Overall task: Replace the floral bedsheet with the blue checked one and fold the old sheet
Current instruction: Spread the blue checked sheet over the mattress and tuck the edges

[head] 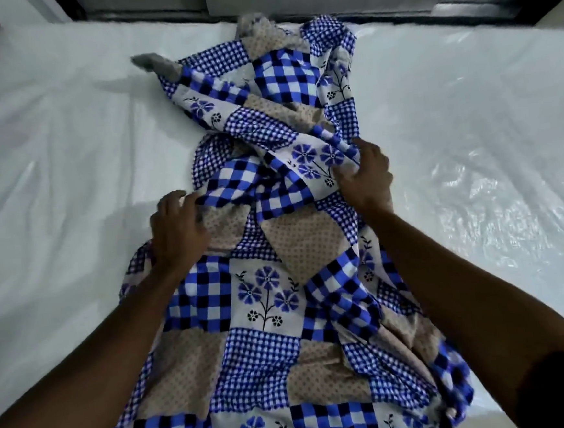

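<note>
Sheet [262, 283] lies bunched down the middle of the bed [49, 147]. Left hand [177, 225] grips a fold at its edge, right hand [365, 177] pinches a ridge. Soft, light, floppy cloth, I'd say; best taken by hem or corners.

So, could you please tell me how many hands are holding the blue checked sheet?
2. The left hand grips the left edge of the blue checked sheet; the right hand pinches bunched fabric right of its middle. The sheet lies crumpled on the plastic-covered mattress.
</note>
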Motion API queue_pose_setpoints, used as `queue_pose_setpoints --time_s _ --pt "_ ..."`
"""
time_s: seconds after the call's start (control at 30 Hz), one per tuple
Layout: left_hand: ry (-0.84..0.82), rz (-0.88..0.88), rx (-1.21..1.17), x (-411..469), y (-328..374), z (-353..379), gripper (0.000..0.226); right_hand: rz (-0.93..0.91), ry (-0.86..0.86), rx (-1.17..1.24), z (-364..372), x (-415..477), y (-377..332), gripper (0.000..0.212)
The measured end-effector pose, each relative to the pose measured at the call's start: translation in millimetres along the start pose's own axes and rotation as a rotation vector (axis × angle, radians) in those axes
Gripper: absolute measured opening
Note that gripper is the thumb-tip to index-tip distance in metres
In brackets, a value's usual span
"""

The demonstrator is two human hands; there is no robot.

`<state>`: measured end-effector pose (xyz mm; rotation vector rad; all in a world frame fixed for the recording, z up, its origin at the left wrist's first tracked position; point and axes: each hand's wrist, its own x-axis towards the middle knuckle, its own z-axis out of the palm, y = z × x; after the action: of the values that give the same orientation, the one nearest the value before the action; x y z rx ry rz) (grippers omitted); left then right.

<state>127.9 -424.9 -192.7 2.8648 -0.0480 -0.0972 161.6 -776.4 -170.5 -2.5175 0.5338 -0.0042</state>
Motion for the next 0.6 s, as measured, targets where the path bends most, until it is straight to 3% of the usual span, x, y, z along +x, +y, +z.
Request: queue_pose_setpoints --time_s 0.1,0.17,0.23,0.3,0.4,0.5,0.6 --pt "-0.066 0.141 -0.159 46 44 10 0.053 -0.218 -0.109 -0.150 23 18 -47 0.080" --pt "-0.179 0.089 -0.259 79 65 20 0.061 -0.241 -0.241 -0.246 39 43 -75 0.085" --pt "-0.265 0.013 -0.319 109 76 31 0.071 -0.254 -0.302 -0.339 55 63 -93 0.076" --pt "-0.326 -0.045 -0.278 132 77 41 0.078 -0.282 -0.262 -0.345 57 79 -94 0.053" --pt "-0.397 -0.049 -0.061 150 68 47 0.077 -0.066 -0.089 -0.123 34 109 -71 0.031" --pt "-0.375 -0.069 0.008 164 50 44 0.075 0.313 0.112 0.057 -14 146 -17 0.030" --pt "-0.402 -0.112 -0.064 186 43 35 0.083 0.499 0.110 0.115 -44 159 36 0.037"
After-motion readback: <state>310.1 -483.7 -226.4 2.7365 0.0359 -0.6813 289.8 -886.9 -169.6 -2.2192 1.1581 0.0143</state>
